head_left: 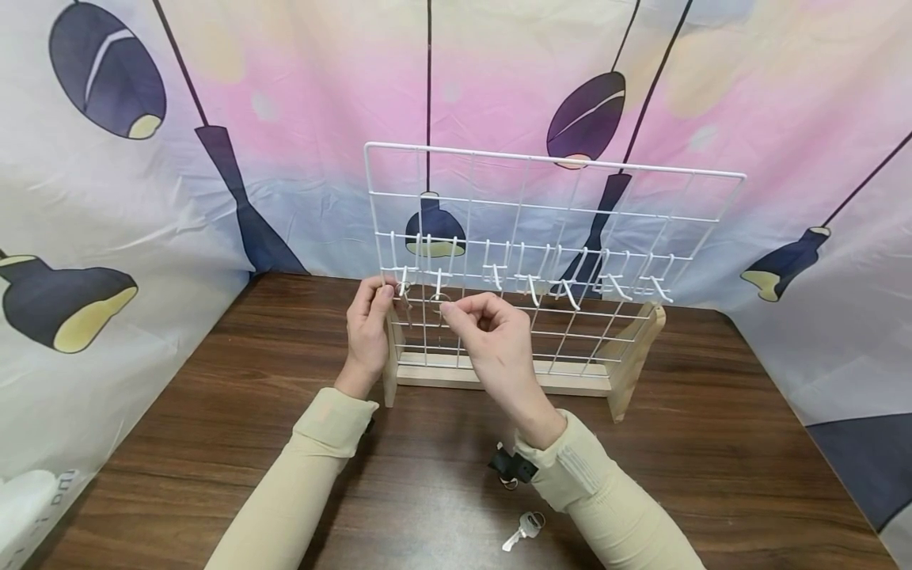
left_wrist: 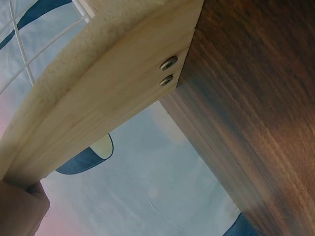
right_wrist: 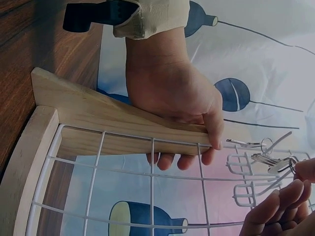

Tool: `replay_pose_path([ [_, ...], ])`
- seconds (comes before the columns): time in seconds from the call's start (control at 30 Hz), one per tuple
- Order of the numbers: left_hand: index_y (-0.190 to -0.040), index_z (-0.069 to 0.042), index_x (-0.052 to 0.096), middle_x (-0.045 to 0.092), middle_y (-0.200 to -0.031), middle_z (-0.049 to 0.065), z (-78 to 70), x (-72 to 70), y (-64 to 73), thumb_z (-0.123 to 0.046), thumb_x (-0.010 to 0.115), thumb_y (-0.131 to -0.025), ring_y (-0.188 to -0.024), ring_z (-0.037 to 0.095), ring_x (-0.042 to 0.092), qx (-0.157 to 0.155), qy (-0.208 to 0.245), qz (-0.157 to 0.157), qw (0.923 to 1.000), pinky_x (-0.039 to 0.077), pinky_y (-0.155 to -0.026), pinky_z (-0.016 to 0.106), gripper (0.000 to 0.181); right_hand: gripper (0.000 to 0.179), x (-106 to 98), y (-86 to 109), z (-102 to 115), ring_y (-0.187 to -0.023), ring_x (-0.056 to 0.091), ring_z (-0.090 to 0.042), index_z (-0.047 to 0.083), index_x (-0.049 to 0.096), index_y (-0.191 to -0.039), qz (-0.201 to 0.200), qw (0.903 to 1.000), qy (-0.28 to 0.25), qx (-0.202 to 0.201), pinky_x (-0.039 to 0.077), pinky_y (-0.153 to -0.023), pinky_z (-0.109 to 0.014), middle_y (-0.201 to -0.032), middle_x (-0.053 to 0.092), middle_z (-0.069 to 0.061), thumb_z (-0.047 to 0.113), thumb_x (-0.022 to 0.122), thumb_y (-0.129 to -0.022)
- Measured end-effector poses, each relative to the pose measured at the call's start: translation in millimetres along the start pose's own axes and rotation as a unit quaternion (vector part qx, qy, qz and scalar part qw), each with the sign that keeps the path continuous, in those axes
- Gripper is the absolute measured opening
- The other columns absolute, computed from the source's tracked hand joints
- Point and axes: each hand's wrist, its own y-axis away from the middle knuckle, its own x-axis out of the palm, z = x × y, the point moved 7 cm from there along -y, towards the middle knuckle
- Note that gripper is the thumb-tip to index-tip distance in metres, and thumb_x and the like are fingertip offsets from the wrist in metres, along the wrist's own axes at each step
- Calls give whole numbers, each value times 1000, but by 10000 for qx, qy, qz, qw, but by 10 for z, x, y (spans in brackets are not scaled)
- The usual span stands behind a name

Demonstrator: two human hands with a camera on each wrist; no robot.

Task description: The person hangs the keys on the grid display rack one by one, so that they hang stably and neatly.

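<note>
My left hand point(head_left: 369, 332) grips the upper end of the wooden side leg point(right_wrist: 123, 123) of a white wire grid rack point(head_left: 556, 164). In the left wrist view, only part of that hand point(left_wrist: 19, 209) shows, against the leg's end. Between thumb and fingertips, my right hand point(head_left: 499, 340) pinches a metal key ring with keys point(right_wrist: 270, 161) at the second hook point(head_left: 438, 283) from the left. Whether the ring is round that hook I cannot tell. Another key point(right_wrist: 241, 142) on a ring hangs at the leftmost hook point(head_left: 404, 281), close to my left fingers.
Several more white hooks point(head_left: 568, 293) line the grid to the right. On the brown table point(head_left: 427, 491) lies a silver key point(head_left: 526, 530) with a ring. A small ring point(head_left: 508, 483) shows beneath the black wrist device point(head_left: 523, 467). A white object point(head_left: 32, 507) stands at the left edge.
</note>
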Motion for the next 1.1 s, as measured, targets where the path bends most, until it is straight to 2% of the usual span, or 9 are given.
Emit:
replay_pose_path([
  [0.07, -101, 25, 46, 53, -90, 22, 8, 1, -2, 9, 37, -98, -80, 6, 53, 11, 11, -10, 10000, 45, -75, 22, 19, 14, -4, -2, -1, -55, 43, -10, 4, 71, -84, -3, 10000, 25, -13, 32, -48, -20, -61, 51, 1, 18, 75, -86],
  [0.2, -102, 26, 45, 57, -90, -1, 13, 1, -5, 8, 38, -98, -80, 6, 53, 25, 24, -44, 10000, 44, -75, 21, 20, 13, -13, -2, -3, -55, 43, -10, 5, 72, -84, 19, 10000, 41, -48, 32, -49, -21, -61, 51, 1, 17, 76, -85],
  [0.3, -102, 27, 43, 56, -90, -8, 13, 7, -5, 9, 37, -97, -80, 6, 53, 31, 82, -27, 10000, 44, -75, 21, 20, 12, -23, 4, -8, -55, 43, -10, 4, 71, -84, 26, 10000, 46, -75, 33, -49, -21, -61, 51, 0, 16, 76, -85],
  [0.4, -101, 22, 48, 57, -90, -7, 136, -27, -7, 9, 37, -97, -80, 6, 54, 25, 150, -47, 9999, 44, -75, 21, 17, 12, -46, 17, -17, -56, 43, -10, 4, 71, -84, 23, 9999, 54, -93, 33, -50, -20, -61, 51, -1, 15, 76, -84],
  [0.53, -101, 4, 57, 58, -89, -1, 315, -81, -11, 6, 39, -99, -80, 9, 56, 25, 271, -83, 9996, 45, -75, 22, 18, 13, -108, 39, -35, -55, 43, -11, 5, 71, -83, 22, 9999, 84, -72, 32, -49, -21, -61, 51, -1, 17, 77, -84],
  [0.63, -101, -6, 60, 58, -88, 8, 333, -84, -10, 1, 42, -100, -78, 12, 56, 69, 371, -66, 9993, 47, -74, 24, 19, 13, -180, 55, -53, -55, 42, -11, 5, 71, -84, -3, 9999, 157, -4, 31, -49, -21, -61, 50, -1, 17, 77, -85],
  [0.73, -101, -8, 60, 58, -88, 11, 340, -75, -16, -3, 43, -101, -76, 13, 57, 100, 487, -19, 9988, 49, -72, 26, 18, 12, -264, 70, -64, -55, 41, -10, 2, 71, -85, -47, 9997, 210, 117, 30, -49, -20, -61, 50, 1, 13, 76, -85],
  [0.9, -101, -9, 60, 58, -88, 8, 346, -58, -21, -5, 43, -102, -75, 14, 58, 43, 661, 55, 9978, 51, -70, 26, 17, 11, -419, 103, -46, -55, 41, -8, -6, 69, -86, -128, 9991, 275, 300, 31, -50, -19, -61, 49, 1, 4, 74, -85],
  [1.1, -101, -9, 59, 55, -87, 12, 348, -75, -11, -4, 42, -102, -76, 13, 57, -4, 595, 16, 9982, 50, -71, 26, 18, 10, -649, 133, -201, -55, 41, -8, 0, 70, -84, -156, 9978, 603, 214, 30, -48, -18, -61, 50, 0, 9, 76, -85],
])
